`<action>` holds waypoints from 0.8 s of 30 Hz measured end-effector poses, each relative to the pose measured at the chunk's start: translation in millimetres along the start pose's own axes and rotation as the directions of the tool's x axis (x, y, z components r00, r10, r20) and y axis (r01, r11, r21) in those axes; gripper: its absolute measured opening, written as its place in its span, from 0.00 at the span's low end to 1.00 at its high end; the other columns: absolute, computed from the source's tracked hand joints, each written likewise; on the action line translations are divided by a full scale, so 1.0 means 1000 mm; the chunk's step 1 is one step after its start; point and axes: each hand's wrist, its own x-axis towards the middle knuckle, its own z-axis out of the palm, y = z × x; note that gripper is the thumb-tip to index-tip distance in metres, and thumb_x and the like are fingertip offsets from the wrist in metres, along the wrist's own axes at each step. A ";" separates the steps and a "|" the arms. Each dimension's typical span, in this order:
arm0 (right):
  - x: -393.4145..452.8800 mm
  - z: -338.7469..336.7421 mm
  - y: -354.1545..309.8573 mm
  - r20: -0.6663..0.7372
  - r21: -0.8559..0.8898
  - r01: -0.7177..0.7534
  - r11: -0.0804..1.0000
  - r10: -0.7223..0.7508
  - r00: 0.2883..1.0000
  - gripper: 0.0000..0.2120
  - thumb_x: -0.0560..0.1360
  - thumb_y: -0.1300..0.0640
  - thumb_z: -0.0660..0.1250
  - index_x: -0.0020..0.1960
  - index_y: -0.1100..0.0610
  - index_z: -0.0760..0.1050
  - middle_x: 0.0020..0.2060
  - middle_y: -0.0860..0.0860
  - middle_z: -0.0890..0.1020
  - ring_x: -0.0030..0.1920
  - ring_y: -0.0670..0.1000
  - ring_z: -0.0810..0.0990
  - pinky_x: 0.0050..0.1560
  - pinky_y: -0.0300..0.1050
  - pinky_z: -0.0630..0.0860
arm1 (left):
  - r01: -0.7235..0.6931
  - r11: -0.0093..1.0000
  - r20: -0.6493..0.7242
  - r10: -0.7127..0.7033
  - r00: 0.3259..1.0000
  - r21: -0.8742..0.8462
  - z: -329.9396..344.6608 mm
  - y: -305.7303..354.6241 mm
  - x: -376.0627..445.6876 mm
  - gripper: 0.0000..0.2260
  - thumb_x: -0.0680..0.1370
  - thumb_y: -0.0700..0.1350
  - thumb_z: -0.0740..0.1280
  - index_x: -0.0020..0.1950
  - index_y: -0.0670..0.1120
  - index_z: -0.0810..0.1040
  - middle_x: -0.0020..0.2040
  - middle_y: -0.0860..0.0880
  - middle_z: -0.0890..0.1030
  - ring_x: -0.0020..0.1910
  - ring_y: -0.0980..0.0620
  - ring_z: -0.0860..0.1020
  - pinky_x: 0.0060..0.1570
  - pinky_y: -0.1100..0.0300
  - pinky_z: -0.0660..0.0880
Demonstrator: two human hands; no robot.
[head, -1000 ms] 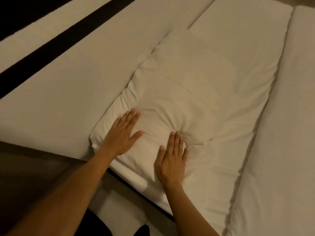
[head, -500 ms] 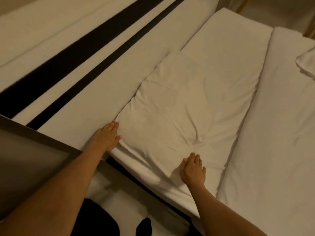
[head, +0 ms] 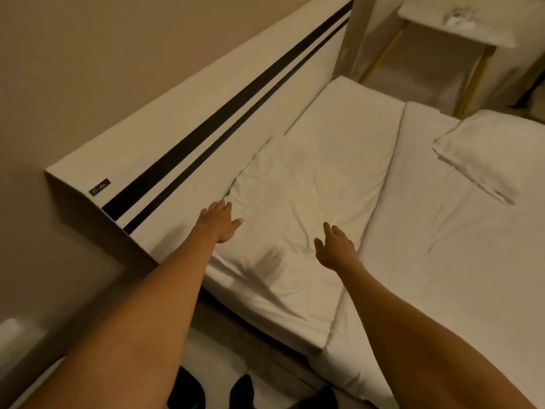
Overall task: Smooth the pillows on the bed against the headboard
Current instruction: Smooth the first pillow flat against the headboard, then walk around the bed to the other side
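A flat white pillow [head: 298, 202] lies along the white headboard [head: 182, 119], which carries two black stripes. My left hand [head: 219, 221] hovers at the pillow's near-left corner beside the headboard, fingers spread, holding nothing. My right hand [head: 334, 246] is lifted over the pillow's near-right part, fingers apart and empty. A second white pillow [head: 495, 152] lies loose on the bed at the right, away from the headboard. Shadows of my hands fall on the near pillow.
White bed cover [head: 442, 276] spreads to the right of the pillow. A white bedside table [head: 460, 28] with a small object on top stands beyond the bed's far end. Beige wall on the left; floor and my dark feet below.
Both hands have lifted off the pillow's near edge and now hover above it. The view has pulled back and up, showing the whole headboard, a second pillow and the bedside table.
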 end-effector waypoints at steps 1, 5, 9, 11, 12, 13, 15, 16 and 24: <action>-0.008 -0.013 0.006 -0.014 -0.015 -0.014 1.000 0.014 1.000 0.27 0.82 0.50 0.54 0.77 0.59 0.54 0.73 0.57 0.65 0.72 0.58 0.64 0.69 0.54 0.64 | -0.008 1.000 -0.014 0.008 1.000 0.009 -0.013 0.007 -0.006 0.31 0.82 0.58 0.50 0.79 0.42 0.50 0.80 0.43 0.51 0.78 0.43 0.51 0.75 0.47 0.52; -0.036 -0.064 0.036 -0.122 -0.034 -0.052 0.998 0.047 0.991 0.27 0.82 0.49 0.54 0.77 0.59 0.53 0.73 0.57 0.64 0.73 0.58 0.62 0.69 0.55 0.63 | -0.047 0.997 -0.072 0.052 0.996 0.061 -0.060 0.042 -0.024 0.31 0.82 0.58 0.50 0.79 0.42 0.50 0.80 0.42 0.50 0.78 0.42 0.50 0.75 0.46 0.51; -0.060 -0.108 0.081 -0.213 -0.035 -0.099 0.994 0.090 0.973 0.28 0.82 0.49 0.54 0.77 0.59 0.53 0.75 0.58 0.62 0.75 0.58 0.60 0.71 0.56 0.62 | -0.090 0.989 -0.129 0.105 0.986 0.121 -0.097 0.093 -0.041 0.31 0.82 0.59 0.50 0.79 0.42 0.50 0.80 0.41 0.50 0.78 0.41 0.50 0.75 0.45 0.51; -0.074 -0.128 0.105 -0.231 -0.034 -0.118 0.992 0.107 0.967 0.28 0.82 0.49 0.54 0.78 0.58 0.51 0.76 0.58 0.60 0.76 0.58 0.58 0.72 0.56 0.60 | -0.119 0.983 -0.155 0.141 0.978 0.141 -0.110 0.125 -0.053 0.31 0.82 0.59 0.50 0.79 0.42 0.50 0.79 0.41 0.50 0.78 0.42 0.51 0.75 0.45 0.51; -0.081 -0.137 0.118 -0.243 -0.036 -0.124 0.992 0.111 0.964 0.29 0.82 0.48 0.54 0.78 0.58 0.51 0.76 0.58 0.59 0.77 0.58 0.57 0.72 0.56 0.60 | -0.132 0.980 -0.167 0.156 0.973 0.150 -0.114 0.142 -0.059 0.31 0.82 0.59 0.50 0.79 0.42 0.50 0.80 0.41 0.50 0.78 0.42 0.50 0.75 0.45 0.51; -0.089 -0.147 0.130 -0.260 -0.040 -0.128 0.991 0.114 0.959 0.29 0.82 0.48 0.54 0.78 0.58 0.51 0.76 0.58 0.58 0.77 0.58 0.56 0.73 0.56 0.59 | -0.141 0.977 -0.177 0.169 0.970 0.160 -0.116 0.158 -0.067 0.31 0.82 0.59 0.50 0.79 0.42 0.50 0.80 0.41 0.50 0.78 0.42 0.50 0.75 0.45 0.51; -0.109 -0.165 0.158 -0.304 -0.046 -0.143 0.989 0.123 0.945 0.28 0.82 0.48 0.53 0.78 0.57 0.51 0.77 0.58 0.58 0.76 0.59 0.57 0.73 0.57 0.59 | -0.158 0.969 -0.194 0.195 0.961 0.192 -0.119 0.195 -0.084 0.31 0.82 0.59 0.50 0.80 0.42 0.48 0.80 0.41 0.48 0.79 0.42 0.49 0.75 0.45 0.51; -0.120 -0.174 0.173 -0.326 -0.052 -0.154 0.987 0.129 0.937 0.28 0.82 0.48 0.53 0.78 0.57 0.51 0.76 0.58 0.58 0.76 0.59 0.57 0.72 0.57 0.59 | -0.170 0.964 -0.201 0.211 0.957 0.203 -0.118 0.215 -0.094 0.32 0.82 0.59 0.50 0.80 0.43 0.47 0.80 0.42 0.47 0.79 0.42 0.48 0.75 0.45 0.50; -0.216 -0.242 0.298 -0.476 -0.076 -0.266 0.961 0.200 0.856 0.29 0.82 0.47 0.54 0.78 0.57 0.52 0.77 0.57 0.58 0.76 0.59 0.57 0.72 0.57 0.60 | -0.352 0.895 -0.254 0.420 0.871 0.274 -0.115 0.383 -0.189 0.32 0.82 0.59 0.50 0.80 0.43 0.44 0.80 0.42 0.44 0.79 0.43 0.45 0.75 0.44 0.49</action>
